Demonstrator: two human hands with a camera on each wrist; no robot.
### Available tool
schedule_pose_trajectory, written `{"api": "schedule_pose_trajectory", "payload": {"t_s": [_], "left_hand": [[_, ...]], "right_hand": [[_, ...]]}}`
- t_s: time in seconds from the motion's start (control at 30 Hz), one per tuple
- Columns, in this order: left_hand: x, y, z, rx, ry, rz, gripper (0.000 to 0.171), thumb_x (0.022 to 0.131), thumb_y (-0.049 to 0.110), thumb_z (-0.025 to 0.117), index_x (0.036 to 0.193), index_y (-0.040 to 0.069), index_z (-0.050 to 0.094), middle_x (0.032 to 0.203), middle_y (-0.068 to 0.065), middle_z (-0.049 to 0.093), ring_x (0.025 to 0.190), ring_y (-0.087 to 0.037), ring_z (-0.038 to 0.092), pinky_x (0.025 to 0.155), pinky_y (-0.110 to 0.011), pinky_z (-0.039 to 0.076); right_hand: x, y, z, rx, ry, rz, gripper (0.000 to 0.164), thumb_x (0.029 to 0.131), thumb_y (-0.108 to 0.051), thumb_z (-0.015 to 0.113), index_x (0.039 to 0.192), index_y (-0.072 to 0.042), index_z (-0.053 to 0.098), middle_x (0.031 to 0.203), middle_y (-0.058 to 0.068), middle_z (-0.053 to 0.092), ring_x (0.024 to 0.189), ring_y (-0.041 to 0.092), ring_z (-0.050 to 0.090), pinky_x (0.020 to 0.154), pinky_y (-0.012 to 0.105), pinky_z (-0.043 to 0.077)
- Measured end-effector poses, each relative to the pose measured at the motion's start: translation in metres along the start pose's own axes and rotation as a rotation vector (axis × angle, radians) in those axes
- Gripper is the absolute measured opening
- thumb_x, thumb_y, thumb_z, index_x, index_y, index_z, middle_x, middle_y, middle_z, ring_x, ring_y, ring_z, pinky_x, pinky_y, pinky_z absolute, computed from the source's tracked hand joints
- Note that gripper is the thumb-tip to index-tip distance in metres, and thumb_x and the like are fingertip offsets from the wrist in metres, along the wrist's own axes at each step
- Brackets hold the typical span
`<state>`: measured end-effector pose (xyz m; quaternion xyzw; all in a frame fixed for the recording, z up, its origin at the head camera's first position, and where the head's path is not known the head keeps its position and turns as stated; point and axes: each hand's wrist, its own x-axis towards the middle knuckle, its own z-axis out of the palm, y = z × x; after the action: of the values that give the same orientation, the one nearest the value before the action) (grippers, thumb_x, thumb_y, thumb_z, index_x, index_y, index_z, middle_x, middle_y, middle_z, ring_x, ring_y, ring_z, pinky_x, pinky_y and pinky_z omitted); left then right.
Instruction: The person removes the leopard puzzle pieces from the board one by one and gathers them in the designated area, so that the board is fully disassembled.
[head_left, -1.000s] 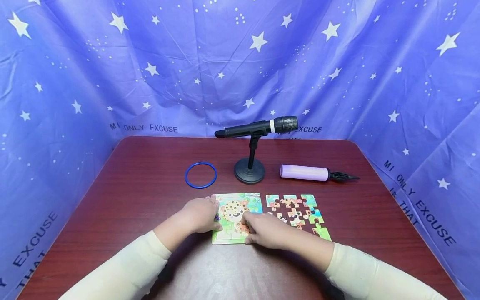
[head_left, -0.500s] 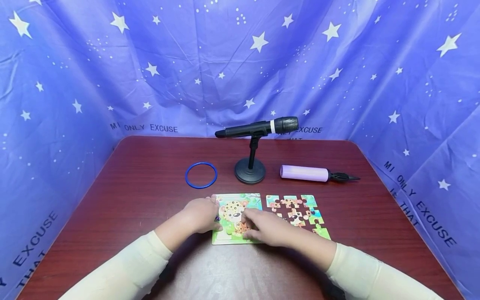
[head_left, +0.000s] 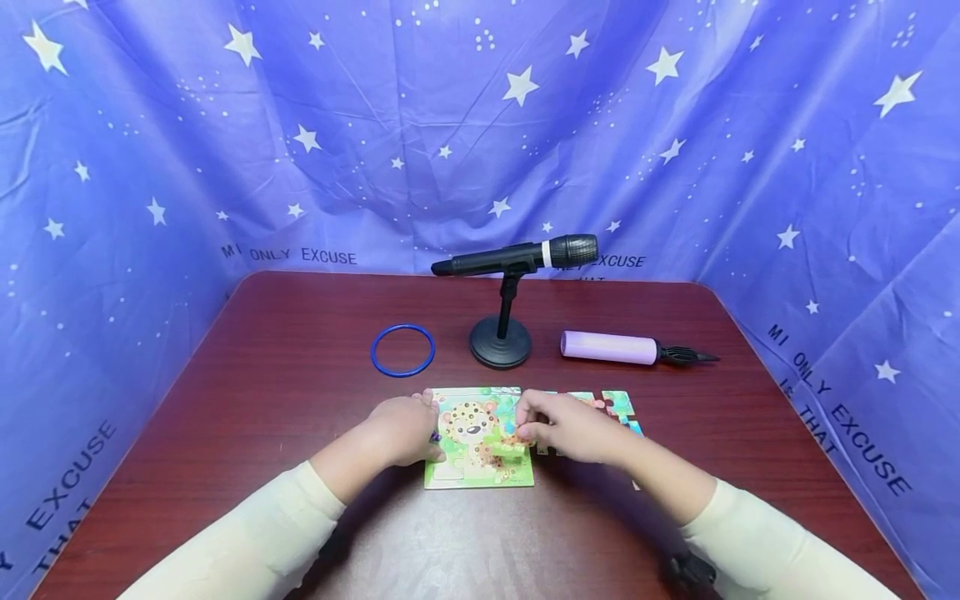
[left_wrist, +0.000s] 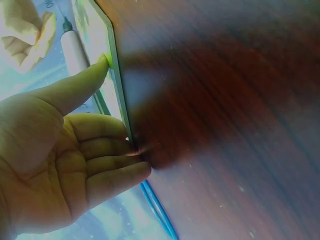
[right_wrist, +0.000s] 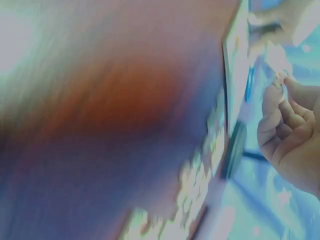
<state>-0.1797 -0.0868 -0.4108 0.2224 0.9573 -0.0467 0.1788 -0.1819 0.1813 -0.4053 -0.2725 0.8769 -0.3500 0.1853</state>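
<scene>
A cartoon leopard jigsaw puzzle board (head_left: 457, 481) lies on the table in the head view. My left hand (head_left: 397, 429) rests at its left edge; in the left wrist view the thumb touches the board (left_wrist: 117, 82) and the straight fingers lie along its edge. Above the board's right side, my right hand (head_left: 573, 429) pinches a green and orange puzzle piece (head_left: 512, 447) between thumb and fingertips. The raised piece (right_wrist: 277, 59) also shows in the right wrist view. Several loose puzzle pieces (head_left: 618, 403) lie right of the board, partly hidden by the right hand.
Behind the board, a black microphone (head_left: 491, 260) sits on a round-based stand (head_left: 500, 342). A blue ring (head_left: 402, 375) lies to its left and a lilac hand pump (head_left: 609, 347) to its right. A starry curtain (head_left: 405, 108) encloses the table (head_left: 300, 317).
My right hand has risen from the board's lower right and moved right, with the puzzle piece now in its fingertips. My left hand has stayed at the left edge.
</scene>
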Motion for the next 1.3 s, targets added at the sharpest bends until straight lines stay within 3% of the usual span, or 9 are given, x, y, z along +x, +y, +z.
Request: {"api": "schedule_pose_trajectory", "payload": {"t_s": [0.2,0.43,0.73,0.83,1.0,1.3], "left_hand": [[-0.001,0.001,-0.001,-0.007,0.0,-0.001,0.087,0.085,0.056,0.067,0.146,-0.001,0.043,0.156,-0.018,0.036,0.142,-0.029,0.04,0.114,-0.041,0.037],[0.0,0.0,0.002,0.002,0.008,0.001,0.088,0.085,0.057,0.067,0.146,-0.002,0.043,0.155,-0.018,0.037,0.141,-0.029,0.041,0.113,-0.041,0.038],[0.001,0.001,0.002,0.008,0.011,0.005,0.087,0.085,0.057,0.068,0.145,-0.001,0.044,0.155,-0.018,0.038,0.141,-0.029,0.041,0.113,-0.041,0.039],[0.001,0.001,0.001,0.008,0.008,0.005,0.087,0.085,0.057,0.068,0.146,-0.001,0.044,0.155,-0.018,0.037,0.141,-0.029,0.041,0.113,-0.041,0.038],[0.001,0.001,0.0,0.001,-0.004,-0.004,0.087,0.085,0.057,0.067,0.146,0.0,0.043,0.156,-0.018,0.036,0.142,-0.029,0.04,0.112,-0.042,0.039],[0.003,0.001,0.0,-0.018,-0.007,-0.007,0.087,0.085,0.056,0.068,0.146,0.0,0.044,0.156,-0.018,0.034,0.142,-0.029,0.039,0.112,-0.043,0.039]], "right_hand": [[-0.022,0.017,-0.027,-0.011,0.022,0.028,0.007,0.096,-0.019,0.063,0.093,-0.015,0.058,0.08,0.001,0.066,0.067,0.019,0.061,0.057,0.029,0.052],[-0.043,0.037,-0.041,-0.005,-0.002,0.062,0.008,0.096,-0.017,0.061,0.093,-0.01,0.057,0.08,0.004,0.063,0.067,0.022,0.063,0.061,0.034,0.056],[-0.063,0.054,-0.045,-0.051,-0.083,0.127,0.009,0.096,-0.017,0.062,0.091,-0.012,0.057,0.075,0.0,0.058,0.063,0.014,0.058,0.057,0.027,0.05],[-0.067,0.058,-0.045,-0.112,-0.103,0.15,0.01,0.095,-0.018,0.064,0.087,-0.014,0.057,0.072,-0.004,0.056,0.062,0.009,0.054,0.057,0.025,0.046],[-0.069,0.063,-0.042,-0.249,-0.085,0.168,0.014,0.092,-0.016,0.067,0.081,-0.02,0.058,0.072,-0.011,0.055,0.064,0.003,0.049,0.06,0.023,0.042],[-0.068,0.065,-0.036,-0.328,-0.074,0.158,0.021,0.089,-0.012,0.068,0.075,-0.021,0.056,0.067,-0.013,0.052,0.06,0.002,0.045,0.057,0.023,0.039]]}}
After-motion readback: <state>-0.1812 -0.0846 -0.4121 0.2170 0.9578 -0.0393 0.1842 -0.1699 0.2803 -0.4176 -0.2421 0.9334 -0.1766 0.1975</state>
